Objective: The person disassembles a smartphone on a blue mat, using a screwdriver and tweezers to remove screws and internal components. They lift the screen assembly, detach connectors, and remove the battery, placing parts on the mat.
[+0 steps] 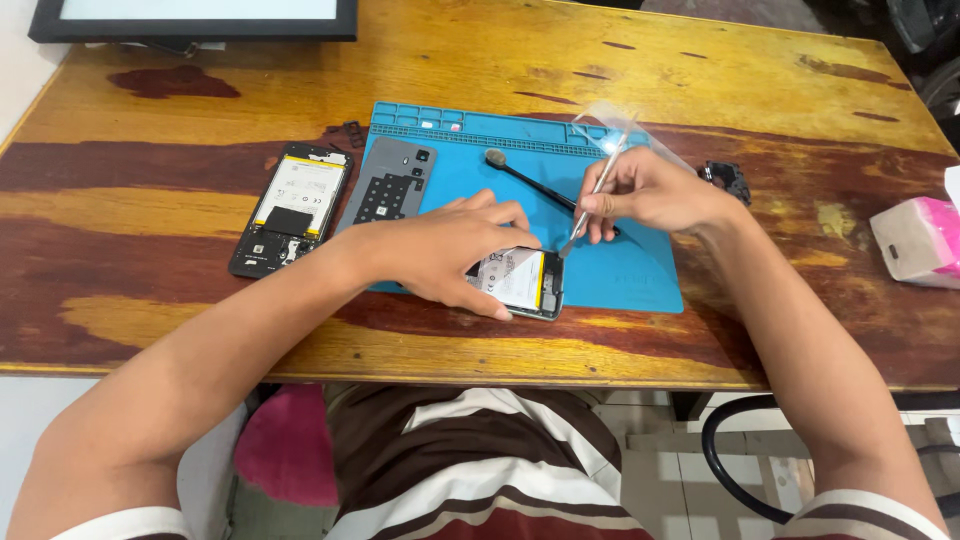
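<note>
- An opened phone [522, 283] lies near the lower middle of the frame, at the near edge of a blue work mat [630, 270], its back cover off so a pale battery with a yellow strip down one side and a dark frame show
- The left hand [445, 250] comes in from the lower left on a bare forearm and lies palm down over the left part of that phone, fingers [500, 305] spread and curled around its near and far edges, pressing it against the mat
- The right hand [645, 190] reaches in from the lower right, wrist bent, fingers pinched shut around a thin metal pry tool [590, 205] held like a pen; the tool slants down to the left and its tip sits at the phone's upper right corner
- A black brush-like tool [530, 180] lies slantwise on the mat, just beyond the hands
- A grey back cover [392, 180] rests on the mat's left edge
- A second opened phone [290, 208] with a white battery lies on the wooden tabletop [150, 290], left of the mat
- A small black part [727, 180] sits on the wood to the right of the mat
- A pink and white pack [920, 240] is at the right edge
- A dark-framed screen [195, 18] stands in the upper left of the frame
</note>
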